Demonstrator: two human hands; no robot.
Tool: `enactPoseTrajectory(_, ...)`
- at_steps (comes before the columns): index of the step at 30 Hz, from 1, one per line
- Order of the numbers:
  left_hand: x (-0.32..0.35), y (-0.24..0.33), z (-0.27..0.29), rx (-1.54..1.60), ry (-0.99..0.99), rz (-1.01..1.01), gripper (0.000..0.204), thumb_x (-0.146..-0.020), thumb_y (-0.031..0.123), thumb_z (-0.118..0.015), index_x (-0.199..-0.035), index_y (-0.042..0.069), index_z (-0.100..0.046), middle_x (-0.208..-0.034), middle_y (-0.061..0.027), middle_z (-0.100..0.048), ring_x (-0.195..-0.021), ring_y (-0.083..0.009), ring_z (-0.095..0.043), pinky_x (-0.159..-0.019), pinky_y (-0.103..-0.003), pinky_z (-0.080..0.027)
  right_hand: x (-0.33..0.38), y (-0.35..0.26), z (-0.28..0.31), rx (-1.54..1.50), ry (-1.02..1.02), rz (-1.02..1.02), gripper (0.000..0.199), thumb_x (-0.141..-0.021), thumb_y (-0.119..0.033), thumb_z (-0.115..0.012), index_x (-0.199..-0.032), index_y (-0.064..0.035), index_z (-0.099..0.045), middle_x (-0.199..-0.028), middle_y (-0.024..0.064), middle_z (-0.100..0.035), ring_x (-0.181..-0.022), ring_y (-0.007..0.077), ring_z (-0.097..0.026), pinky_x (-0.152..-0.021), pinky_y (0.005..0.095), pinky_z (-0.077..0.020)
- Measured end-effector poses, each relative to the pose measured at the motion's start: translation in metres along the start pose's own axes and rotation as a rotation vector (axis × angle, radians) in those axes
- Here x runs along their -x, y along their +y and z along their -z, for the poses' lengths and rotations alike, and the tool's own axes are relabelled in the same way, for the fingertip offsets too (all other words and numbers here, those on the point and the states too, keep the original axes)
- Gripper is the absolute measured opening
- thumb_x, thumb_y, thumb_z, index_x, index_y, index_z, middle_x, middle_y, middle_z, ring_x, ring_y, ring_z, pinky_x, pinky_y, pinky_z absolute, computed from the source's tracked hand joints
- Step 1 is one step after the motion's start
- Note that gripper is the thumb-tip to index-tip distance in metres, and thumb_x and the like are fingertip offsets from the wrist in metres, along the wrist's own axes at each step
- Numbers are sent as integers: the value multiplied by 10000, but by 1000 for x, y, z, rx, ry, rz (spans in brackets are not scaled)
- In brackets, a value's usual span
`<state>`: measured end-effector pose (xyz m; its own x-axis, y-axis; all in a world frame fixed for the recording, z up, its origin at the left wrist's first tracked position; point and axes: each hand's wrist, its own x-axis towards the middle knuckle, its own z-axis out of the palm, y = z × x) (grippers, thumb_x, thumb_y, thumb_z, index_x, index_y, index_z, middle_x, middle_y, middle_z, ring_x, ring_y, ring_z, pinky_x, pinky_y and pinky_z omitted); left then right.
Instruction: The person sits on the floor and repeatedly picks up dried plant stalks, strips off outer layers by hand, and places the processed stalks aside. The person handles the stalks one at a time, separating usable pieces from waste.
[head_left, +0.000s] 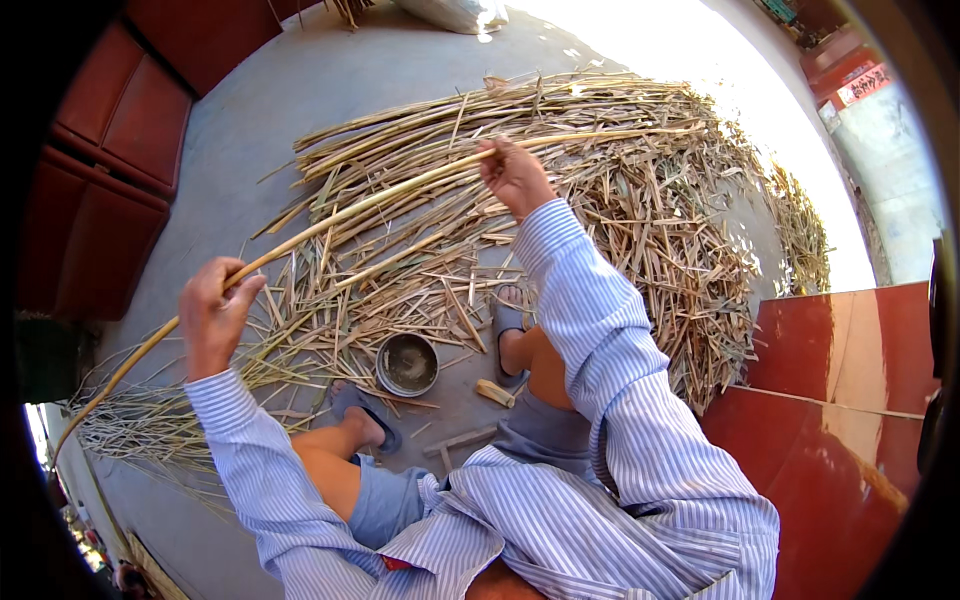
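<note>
A long, yellowish reed stalk [372,202] runs slantwise across in front of me, its thin end bending down past the lower left. My left hand [217,308] is closed round the stalk, with the stalk passing between thumb and fingers. Farther along and to the right, my right hand [517,180] pinches the same stalk between thumb and fingertips. Beneath it lies a large bundle of similar reed stalks [400,135] on the floor. Dry stripped husks and leaves [655,235] are heaped below and right of my right hand.
A round metal bowl [408,364] stands between my sandalled feet, near a short pale wood piece [494,393]. Thin peeled stems [150,425] spread at the lower left. Dark red cabinets [125,110] stand at the upper left; red panels [800,440] are at the right.
</note>
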<state>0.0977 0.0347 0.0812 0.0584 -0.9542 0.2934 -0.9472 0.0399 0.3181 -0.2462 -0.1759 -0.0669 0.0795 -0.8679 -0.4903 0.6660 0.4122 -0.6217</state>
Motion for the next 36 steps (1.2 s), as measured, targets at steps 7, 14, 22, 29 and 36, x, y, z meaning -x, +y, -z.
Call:
enactPoseTrajectory(7, -14, 39, -43, -7, 100, -248, 234, -848, 242, -716, -786, 27, -646, -723, -123, -617, -634, -308, -577, -580, -393, -424, 57, 30, -58, 128, -276, -78, 227, -1025, -236, -499, -1030, -33, -599, -934, 102, -710, -791, 159, -680, -671, 258, -577)
enactPoseTrajectory(14, -11, 40, -42, 96, 60, -78, 292, -856, 282, -725, -740, 33, -627, -663, -126, -585, -568, -318, -551, -516, -400, -395, 46, 24, -51, 78, -350, 8, 247, -1025, -206, -497, -1062, 4, -621, -948, 102, -705, -857, 157, -683, -712, 246, -577)
enactPoseTrajectory(22, -9, 41, -43, -55, 176, -254, 290, -844, 261, -747, -741, 26, -614, -647, -113, -573, -550, -260, -545, -517, -370, -403, 49, 13, -51, 170, -98, 102, 259, -982, -284, -589, -942, -40, -664, -829, 56, -694, -666, 93, -606, -573, 186, -487)
enactPoseTrajectory(29, 6, -7, -8, 59, 19, -4, 265, -818, 238, -773, -811, 17, -627, -646, -82, -549, -558, -208, -518, -528, -340, -405, 9, -25, 12, -27, 6, 109, 232, -1018, -230, -513, -980, -21, -605, -842, 83, -696, -659, 95, -627, -557, 188, -539)
enactPoseTrajectory(36, -21, 41, -51, 122, 64, -149, 273, -833, 268, -736, -769, 15, -657, -693, -113, -618, -599, -259, -588, -548, -361, -434, 83, 43, -59, 99, -352, -28, 223, -1005, -202, -533, -1005, 14, -588, -941, 142, -706, -733, 159, -682, -608, 245, -592)
